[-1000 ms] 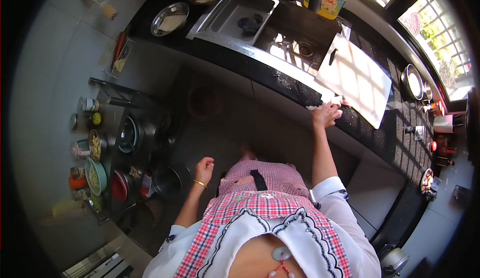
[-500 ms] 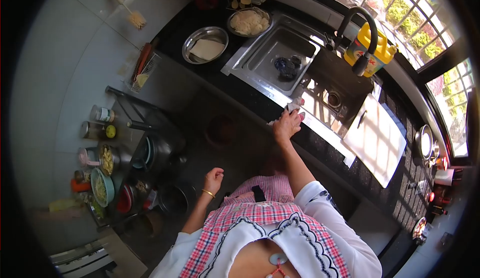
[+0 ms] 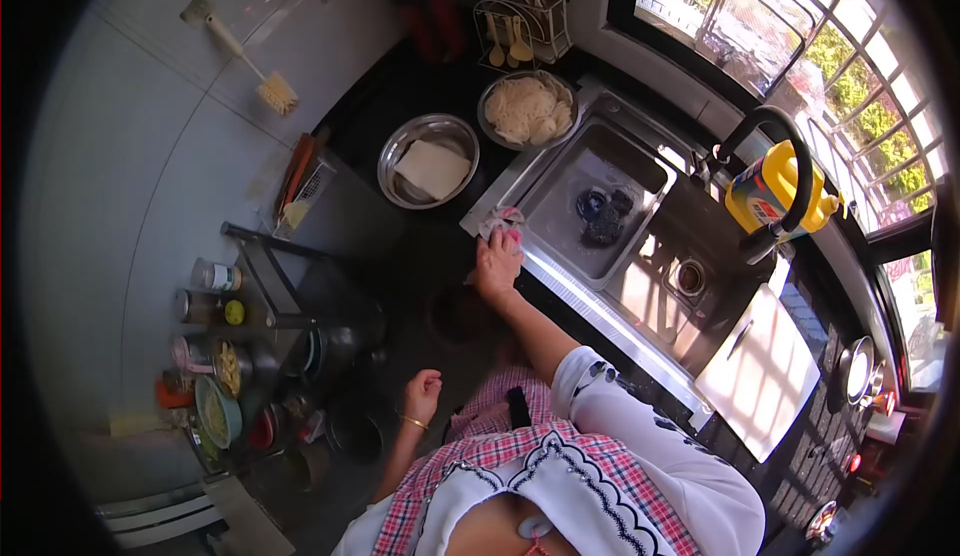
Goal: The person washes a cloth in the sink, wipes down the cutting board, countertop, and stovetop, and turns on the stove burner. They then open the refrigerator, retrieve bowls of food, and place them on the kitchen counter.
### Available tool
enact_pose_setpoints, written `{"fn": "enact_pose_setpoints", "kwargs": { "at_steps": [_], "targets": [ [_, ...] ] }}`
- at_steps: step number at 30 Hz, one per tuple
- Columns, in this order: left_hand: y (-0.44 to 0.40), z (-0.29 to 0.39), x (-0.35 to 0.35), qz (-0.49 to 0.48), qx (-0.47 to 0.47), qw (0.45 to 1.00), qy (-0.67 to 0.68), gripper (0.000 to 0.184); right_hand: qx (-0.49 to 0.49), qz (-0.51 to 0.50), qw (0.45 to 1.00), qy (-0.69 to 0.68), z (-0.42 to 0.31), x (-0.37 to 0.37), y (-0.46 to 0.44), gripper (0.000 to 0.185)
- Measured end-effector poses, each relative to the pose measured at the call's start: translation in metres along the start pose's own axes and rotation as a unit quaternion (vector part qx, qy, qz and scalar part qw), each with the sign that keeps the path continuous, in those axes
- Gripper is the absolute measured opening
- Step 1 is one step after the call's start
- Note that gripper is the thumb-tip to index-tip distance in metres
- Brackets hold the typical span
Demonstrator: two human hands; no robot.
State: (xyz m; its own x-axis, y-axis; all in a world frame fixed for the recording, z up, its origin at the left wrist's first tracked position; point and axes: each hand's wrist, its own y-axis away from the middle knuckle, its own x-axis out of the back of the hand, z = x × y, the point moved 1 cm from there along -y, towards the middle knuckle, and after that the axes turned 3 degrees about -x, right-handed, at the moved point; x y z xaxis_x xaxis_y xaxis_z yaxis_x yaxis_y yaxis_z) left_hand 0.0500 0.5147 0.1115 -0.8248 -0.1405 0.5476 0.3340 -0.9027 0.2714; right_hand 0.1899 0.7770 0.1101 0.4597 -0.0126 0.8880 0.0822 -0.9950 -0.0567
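My right hand (image 3: 497, 264) presses a pink and white cloth (image 3: 502, 224) onto the front left corner of the steel sink rim (image 3: 590, 301). Its fingers are wrapped round the cloth. My left hand (image 3: 423, 392), with a gold bangle at the wrist, hangs over the floor with its fingers curled in and nothing seen in it. Left of the sink stands a steel bowl (image 3: 388, 168) with a flat pale slab (image 3: 434, 168) inside. Behind it, a second bowl holds pale slices (image 3: 528, 109). Dark scrubbers (image 3: 603, 218) lie in the left basin.
A white cutting board (image 3: 760, 371) lies at the sink's right. The black faucet (image 3: 806, 181) arches beside a yellow jug (image 3: 775, 188). A utensil rack (image 3: 520, 31) stands in the back corner. A shelf rack (image 3: 262, 276) with jars and bowls is at left.
My right hand has wiped the cloth leftward along the front edge, from beside the cutting board to the sink's left corner. The view has turned left. My left hand stays low and curled.
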Motion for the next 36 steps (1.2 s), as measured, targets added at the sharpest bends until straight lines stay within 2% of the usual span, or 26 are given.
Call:
{"fn": "enact_pose_setpoints", "kwargs": {
  "at_steps": [1,3,5,7,9,10,12,13,14,15,16,17,19,20,21,23,24,27,28,29,30,31,32,33,35,36],
  "targets": [
    [-0.013,0.002,0.0,-0.007,-0.001,1.0,0.0,0.013,0.022,-0.03,0.999,-0.012,-0.002,0.005,-0.009,0.042],
    [-0.039,0.011,0.001,-0.02,-0.022,1.0,-0.003,0.013,-0.002,-0.058,0.998,-0.021,0.001,0.009,-0.031,0.04],
    [-0.075,0.021,0.003,-0.042,-0.037,0.998,-0.008,0.013,-0.022,-0.011,0.998,-0.062,0.016,0.005,-0.056,0.038],
    [-0.109,0.039,0.002,-0.065,-0.057,0.996,-0.009,0.013,-0.074,-0.008,0.994,-0.084,0.04,0.016,-0.069,0.038],
    [-0.145,0.066,-0.003,-0.081,-0.112,0.99,-0.002,0.015,-0.132,0.074,0.965,-0.212,0.083,0.024,-0.076,0.038],
    [-0.162,0.078,-0.009,-0.097,-0.131,0.987,-0.004,0.015,-0.117,0.106,0.955,-0.252,0.106,0.038,-0.076,0.035],
    [-0.194,0.103,-0.031,-0.145,-0.158,0.977,0.012,0.015,-0.236,0.085,0.849,-0.466,0.149,0.064,-0.06,0.037],
    [-0.208,0.116,-0.043,-0.173,-0.17,0.97,0.024,0.015,-0.316,0.051,0.742,-0.589,0.151,0.105,-0.047,0.041],
    [-0.221,0.132,-0.058,-0.2,-0.195,0.96,0.016,0.015,-0.335,0.089,0.675,-0.651,0.169,0.12,-0.033,0.037],
    [-0.233,0.145,-0.078,-0.22,-0.22,0.949,0.051,0.014,-0.318,0.117,0.647,-0.683,0.185,0.135,-0.018,0.035],
    [-0.245,0.161,-0.098,-0.236,-0.263,0.935,0.035,0.015,-0.286,0.102,0.603,-0.738,0.214,0.136,-0.002,0.037],
    [-0.255,0.182,-0.119,-0.249,-0.306,0.919,0.019,0.016,-0.279,0.147,0.458,-0.831,0.237,0.129,0.014,0.037],
    [-0.26,0.244,-0.158,-0.281,-0.365,0.888,-0.016,0.018,-0.295,0.205,0.408,-0.839,0.26,0.139,0.034,0.033],
    [-0.265,0.27,-0.183,-0.291,-0.402,0.867,-0.036,0.02,-0.307,0.24,0.334,-0.858,0.282,0.13,0.046,0.025],
    [-0.269,0.294,-0.209,-0.301,-0.439,0.845,-0.056,0.022,-0.214,0.216,0.351,-0.886,0.273,0.147,0.054,0.021],
    [-0.272,0.34,-0.264,-0.24,-0.571,0.781,-0.082,0.031,-0.353,0.28,0.322,-0.832,0.293,0.136,0.065,0.018],
    [-0.269,0.365,-0.287,-0.235,-0.587,0.763,-0.133,0.035,-0.396,0.316,0.334,-0.795,0.302,0.128,0.072,0.017],
    [-0.274,0.417,-0.351,-0.163,-0.668,0.69,-0.228,0.047,-0.368,0.327,0.333,-0.804,0.315,0.12,0.086,0.013],
    [-0.274,0.428,-0.362,-0.148,-0.667,0.654,-0.324,0.051,-0.387,0.347,0.335,-0.786,0.312,0.128,0.085,0.017],
    [-0.275,0.436,-0.37,-0.133,-0.657,0.612,-0.419,0.055,-0.355,0.318,0.327,-0.816,0.31,0.139,0.088,0.02],
    [-0.274,0.443,-0.377,-0.188,-0.592,0.593,-0.511,0.06,-0.351,0.337,0.339,-0.805,0.311,0.145,0.085,0.021],
    [-0.271,0.446,-0.378,-0.213,-0.566,0.603,-0.521,0.056,-0.348,0.354,0.35,-0.794,0.309,0.154,0.083,0.021],
    [-0.271,0.441,-0.38,-0.226,-0.559,0.608,-0.516,0.054,-0.319,0.346,0.421,-0.776,0.305,0.166,0.09,0.021],
    [-0.271,0.435,-0.383,-0.237,-0.553,0.613,-0.512,0.052,-0.293,0.378,0.41,-0.777,0.313,0.159,0.088,0.022],
    [-0.257,0.417,-0.375,-0.23,-0.55,0.626,-0.503,0.048,-0.376,0.349,0.434,-0.74,0.329,0.157,0.087,0.022],
    [-0.249,0.403,-0.371,-0.168,-0.597,0.687,-0.378,0.048,-0.388,0.319,0.444,-0.742,0.328,0.169,0.086,0.022]
  ]
}}
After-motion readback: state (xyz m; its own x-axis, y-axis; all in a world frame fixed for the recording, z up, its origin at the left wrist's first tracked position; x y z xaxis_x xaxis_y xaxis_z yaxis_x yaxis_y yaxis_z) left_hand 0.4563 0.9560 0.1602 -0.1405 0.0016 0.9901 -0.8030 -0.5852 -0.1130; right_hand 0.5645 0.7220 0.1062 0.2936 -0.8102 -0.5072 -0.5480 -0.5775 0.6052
